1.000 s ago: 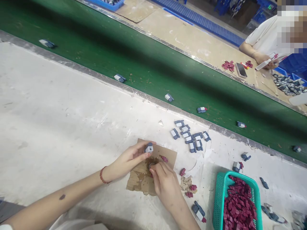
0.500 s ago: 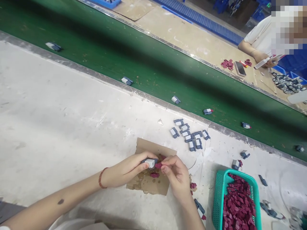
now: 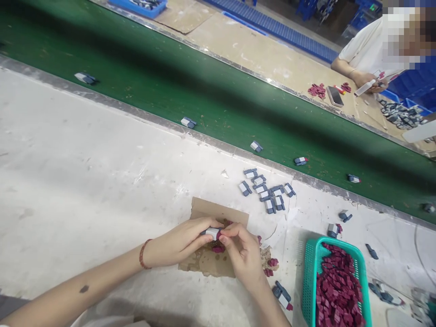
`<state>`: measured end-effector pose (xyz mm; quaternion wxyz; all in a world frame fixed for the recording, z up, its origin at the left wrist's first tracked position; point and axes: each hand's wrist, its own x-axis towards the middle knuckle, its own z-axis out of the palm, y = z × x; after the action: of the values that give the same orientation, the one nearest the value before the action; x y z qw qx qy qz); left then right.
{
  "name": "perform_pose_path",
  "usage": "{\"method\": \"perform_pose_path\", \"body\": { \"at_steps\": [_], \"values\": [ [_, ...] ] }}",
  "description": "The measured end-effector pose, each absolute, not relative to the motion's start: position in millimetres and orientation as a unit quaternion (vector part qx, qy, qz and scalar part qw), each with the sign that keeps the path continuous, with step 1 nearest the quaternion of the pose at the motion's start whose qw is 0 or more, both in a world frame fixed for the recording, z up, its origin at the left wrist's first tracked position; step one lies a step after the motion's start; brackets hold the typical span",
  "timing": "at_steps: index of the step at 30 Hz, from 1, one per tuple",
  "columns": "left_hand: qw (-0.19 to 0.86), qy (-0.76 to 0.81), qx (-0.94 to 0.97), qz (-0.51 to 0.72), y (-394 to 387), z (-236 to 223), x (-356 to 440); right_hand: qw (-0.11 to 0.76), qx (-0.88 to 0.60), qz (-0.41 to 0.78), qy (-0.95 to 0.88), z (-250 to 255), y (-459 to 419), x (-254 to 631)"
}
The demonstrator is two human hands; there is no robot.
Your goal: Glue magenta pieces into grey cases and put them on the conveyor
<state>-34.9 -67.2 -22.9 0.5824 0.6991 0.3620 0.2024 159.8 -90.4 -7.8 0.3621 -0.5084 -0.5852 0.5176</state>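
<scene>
Going left to right over the counter (image 3: 85, 181): left hand (image 3: 180, 240) has its fingers pinching a grey block (image 3: 211, 233) above the cardboard (image 3: 218, 210), and the right hand (image 3: 244, 255) is pinching a red bit (image 3: 219, 235) right up against the block's end. I'd call this one nearly done, but fingertips hide whether it's fully seated. Next over, the grey pile (image 3: 261, 188) shows no red tips I can spot, so probably all left to do. Then some loose bits (image 3: 273, 262), one red-tipped block (image 3: 282, 299) that looks done, and a basket (image 3: 309, 281) with loads more red.
</scene>
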Motion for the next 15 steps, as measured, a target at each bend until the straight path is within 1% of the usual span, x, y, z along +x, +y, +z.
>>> {"method": "perform_pose_path", "body": {
  "at_steps": [5,8,11,13,15],
  "values": [
    [0.589,0.335,0.712,0.182,-53,-9,-25,0.385,-0.523,0.507,-0.567,-7,-92,165],
    [0.555,0.310,0.754,0.164,-28,0,-12,0.409,-0.560,0.490,-0.528,-3,-98,177],
    [0.481,0.329,0.792,0.182,16,-1,2,0.408,-0.612,0.431,-0.523,10,-110,202],
    [0.404,0.383,0.800,0.224,54,-9,9,0.371,-0.654,0.362,-0.551,21,-122,229],
    [0.319,0.419,0.816,0.238,92,-22,15,0.326,-0.704,0.265,-0.572,30,-136,263]
  ]
}}
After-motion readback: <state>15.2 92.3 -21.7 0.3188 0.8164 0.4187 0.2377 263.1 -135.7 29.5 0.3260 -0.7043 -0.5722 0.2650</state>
